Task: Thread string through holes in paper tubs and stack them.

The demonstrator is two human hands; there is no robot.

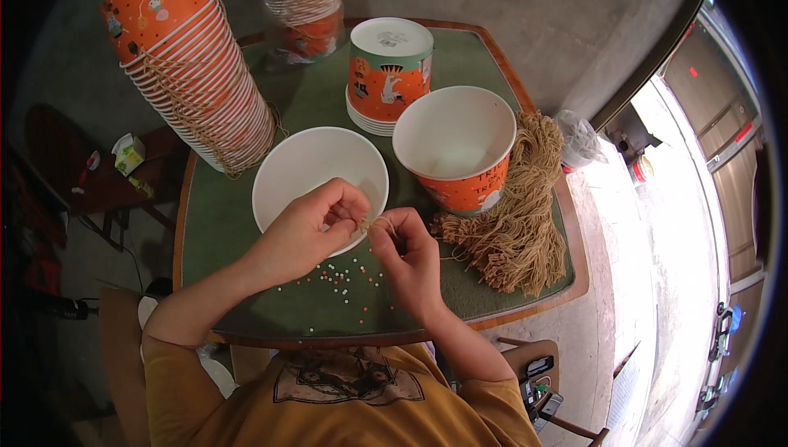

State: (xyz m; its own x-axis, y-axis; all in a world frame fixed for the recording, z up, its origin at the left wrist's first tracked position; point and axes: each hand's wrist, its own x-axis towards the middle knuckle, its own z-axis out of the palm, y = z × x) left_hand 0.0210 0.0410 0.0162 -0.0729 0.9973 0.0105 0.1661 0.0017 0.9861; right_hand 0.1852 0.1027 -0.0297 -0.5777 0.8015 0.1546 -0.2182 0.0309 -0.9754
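Head view | two hands [308,229] [408,252] pinch one string [373,222] | two open cups [320,178]

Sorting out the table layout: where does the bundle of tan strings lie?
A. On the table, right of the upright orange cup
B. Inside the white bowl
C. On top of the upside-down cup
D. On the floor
A: the strings lie on the green table, right of the upright cup.

I am looking down at a green-topped table [246,225] with a wooden rim. Sitting on it are an empty white paper bowl [316,169], an orange paper bucket [455,147], stacked cups [386,77], a twine bundle [517,209] and scattered small beads [349,276].
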